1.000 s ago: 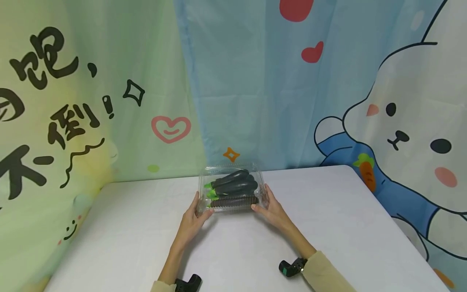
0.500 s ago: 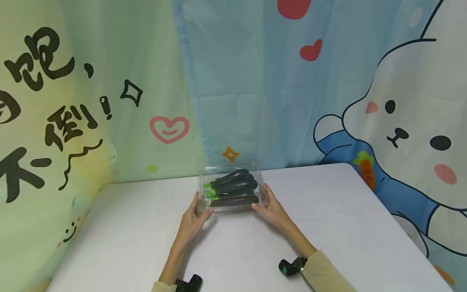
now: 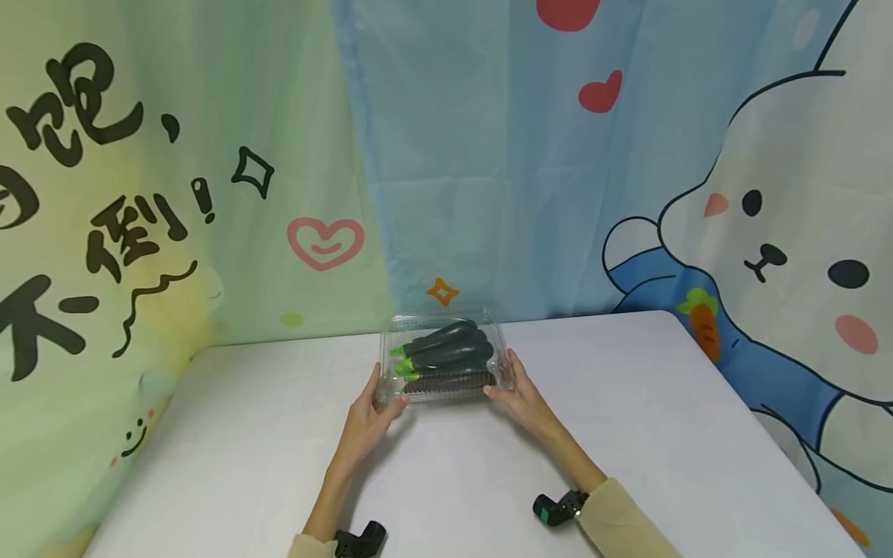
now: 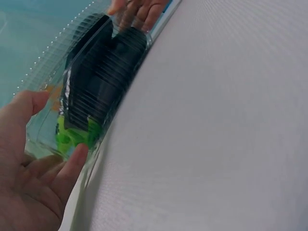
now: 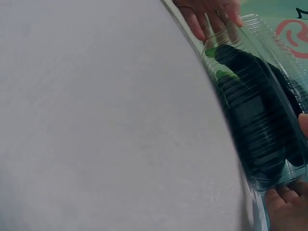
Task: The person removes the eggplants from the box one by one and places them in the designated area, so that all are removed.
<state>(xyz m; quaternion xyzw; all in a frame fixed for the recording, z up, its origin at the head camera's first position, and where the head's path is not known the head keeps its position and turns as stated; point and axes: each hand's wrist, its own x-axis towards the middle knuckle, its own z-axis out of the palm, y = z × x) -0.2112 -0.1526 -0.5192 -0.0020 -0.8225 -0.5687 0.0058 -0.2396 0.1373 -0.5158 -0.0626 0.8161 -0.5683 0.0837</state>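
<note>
A clear plastic clamshell box (image 3: 509,374) with a ribbed front wall holds several dark eggplants (image 3: 453,358) with bright green stem ends. It is near the back edge of the table, its lid down. My left hand (image 3: 366,422) grips the box's left end, thumb at the near corner. At the opposite end my right hand (image 3: 526,404) holds it the same way. In the left wrist view, the left hand's (image 4: 36,168) fingers curl under the box by the green stems. The right hand (image 5: 288,204) shows only in part in the right wrist view. Whether the box touches the table is unclear.
A white-covered table (image 3: 446,488) spreads out in front of me. Close behind the box hangs a printed curtain (image 3: 446,194) with hearts, writing and a white cartoon bear. Black wrist cameras (image 3: 558,510) sit at both sleeves.
</note>
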